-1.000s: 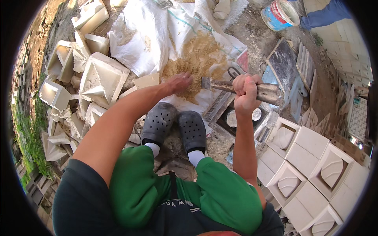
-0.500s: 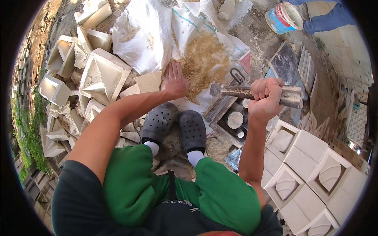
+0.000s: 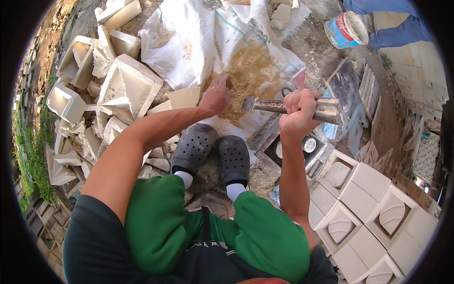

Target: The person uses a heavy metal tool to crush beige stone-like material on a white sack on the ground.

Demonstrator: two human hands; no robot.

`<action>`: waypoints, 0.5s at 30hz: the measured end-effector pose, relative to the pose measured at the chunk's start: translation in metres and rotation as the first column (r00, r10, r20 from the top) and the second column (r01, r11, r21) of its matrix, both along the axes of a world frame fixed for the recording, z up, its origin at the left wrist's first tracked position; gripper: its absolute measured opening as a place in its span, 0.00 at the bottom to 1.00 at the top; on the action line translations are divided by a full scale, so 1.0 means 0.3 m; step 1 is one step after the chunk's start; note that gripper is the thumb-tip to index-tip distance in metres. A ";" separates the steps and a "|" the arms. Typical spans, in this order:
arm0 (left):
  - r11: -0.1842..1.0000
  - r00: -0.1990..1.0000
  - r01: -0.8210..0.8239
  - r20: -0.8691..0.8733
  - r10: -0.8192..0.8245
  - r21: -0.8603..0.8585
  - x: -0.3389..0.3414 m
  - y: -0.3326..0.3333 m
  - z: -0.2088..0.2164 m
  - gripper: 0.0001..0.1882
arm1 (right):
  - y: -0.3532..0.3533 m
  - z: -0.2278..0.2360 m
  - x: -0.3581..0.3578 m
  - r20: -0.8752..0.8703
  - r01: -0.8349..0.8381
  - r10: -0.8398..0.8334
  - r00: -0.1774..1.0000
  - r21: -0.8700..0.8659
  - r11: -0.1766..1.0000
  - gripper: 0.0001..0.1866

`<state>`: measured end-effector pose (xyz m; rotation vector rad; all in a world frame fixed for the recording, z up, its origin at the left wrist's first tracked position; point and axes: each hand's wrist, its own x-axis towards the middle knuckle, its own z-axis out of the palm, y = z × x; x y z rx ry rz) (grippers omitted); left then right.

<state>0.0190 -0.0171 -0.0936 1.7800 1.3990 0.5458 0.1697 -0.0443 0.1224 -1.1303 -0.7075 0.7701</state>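
Observation:
My left hand (image 3: 216, 98) rests at the edge of a tan sandy heap (image 3: 241, 78) on a white woven sack (image 3: 177, 45). It is turned partly on its side, fingers stretched toward the grains and nothing visible in its grasp. My right hand (image 3: 299, 112) is wrapped round a plaster-crusted bar-shaped tool (image 3: 270, 105), raised level above the ground. The tool has a blunt left end and a thicker, split-looking right end; its exact kind is unclear. Beneath the right forearm sits a dark box-like frame (image 3: 307, 163) with round pale pieces inside, partly hidden.
Broken cream cast blocks (image 3: 127, 90) pile up on the left. Cast tiles with leaf-like reliefs (image 3: 364, 199) stand at the lower right. A blue-and-white bucket (image 3: 338, 33) is beside another person's blue trouser leg (image 3: 402, 31). Dark flat boards (image 3: 345, 78) lie at right.
My right hand has brought the tool left and a little lower. My left hand has turned from lying flat onto its side, its fingers shifting right over the grains.

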 end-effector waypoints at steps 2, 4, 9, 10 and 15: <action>0.990 1.000 -0.005 -0.023 0.008 0.141 -0.041 0.033 -0.022 0.30 | -0.009 -0.002 -0.007 0.032 -0.079 0.078 0.996 0.054 0.995 0.14; 0.961 0.999 0.002 -0.035 0.008 0.278 -0.057 0.066 -0.019 0.30 | -0.018 -0.023 0.000 -0.010 -0.073 0.075 0.997 0.104 0.992 0.15; 0.763 0.857 0.495 -0.381 -0.348 0.417 -0.081 0.115 -0.056 0.29 | 0.025 -0.067 0.004 -0.047 -0.175 0.181 0.982 0.101 0.979 0.15; 0.763 0.859 0.491 -0.382 -0.342 0.420 -0.091 0.104 -0.087 0.29 | 0.034 -0.050 0.000 -0.046 -0.180 0.185 0.982 0.105 0.978 0.15; 0.942 0.933 0.311 -0.150 -0.327 -0.123 -0.046 0.067 0.000 0.22 | 0.065 0.194 0.051 0.032 -0.399 0.401 0.915 0.192 0.896 0.16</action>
